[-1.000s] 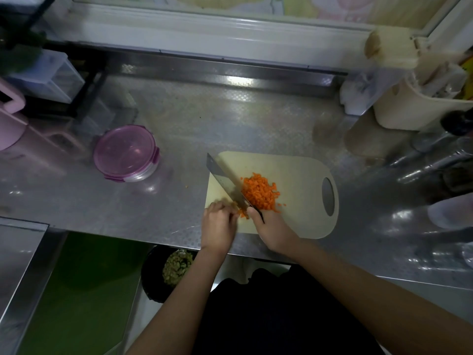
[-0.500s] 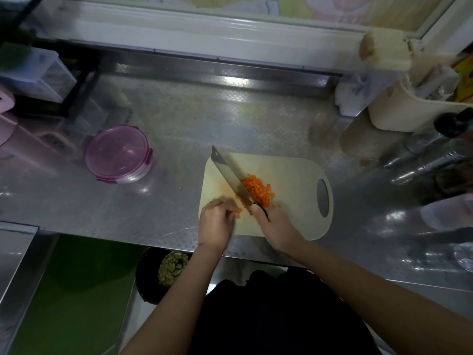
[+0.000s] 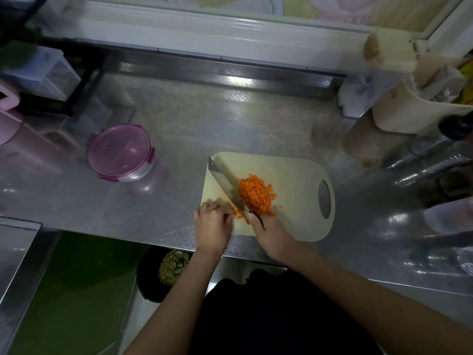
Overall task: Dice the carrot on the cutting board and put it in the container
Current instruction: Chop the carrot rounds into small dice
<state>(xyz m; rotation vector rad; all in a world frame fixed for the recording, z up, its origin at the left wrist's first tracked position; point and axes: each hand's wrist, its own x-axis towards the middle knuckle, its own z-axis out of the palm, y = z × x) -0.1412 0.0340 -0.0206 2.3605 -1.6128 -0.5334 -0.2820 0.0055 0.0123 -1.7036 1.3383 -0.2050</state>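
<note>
A pile of diced carrot [image 3: 256, 194] lies on the cream cutting board [image 3: 294, 180], to the right of the cleaver blade [image 3: 225, 184]. My right hand [image 3: 271, 233] grips the cleaver's dark handle at the board's near edge. My left hand [image 3: 212, 224] is curled, its fingertips holding a small remaining piece of carrot [image 3: 238, 213] against the blade's left side. A round container with a purple lid [image 3: 120, 152] stands on the counter to the left of the board.
The steel counter [image 3: 179, 129] runs to a raised back ledge. A cream utensil holder [image 3: 409, 108] and dark bottles stand at the right, clear drawers [image 3: 43, 73] and pink ware at the left. Below the counter edge is a black bin with scraps [image 3: 163, 270].
The cleaver rose and came down again beside my left fingertips. The carrot piece under my left hand has grown shorter, while the view shifted slightly.
</note>
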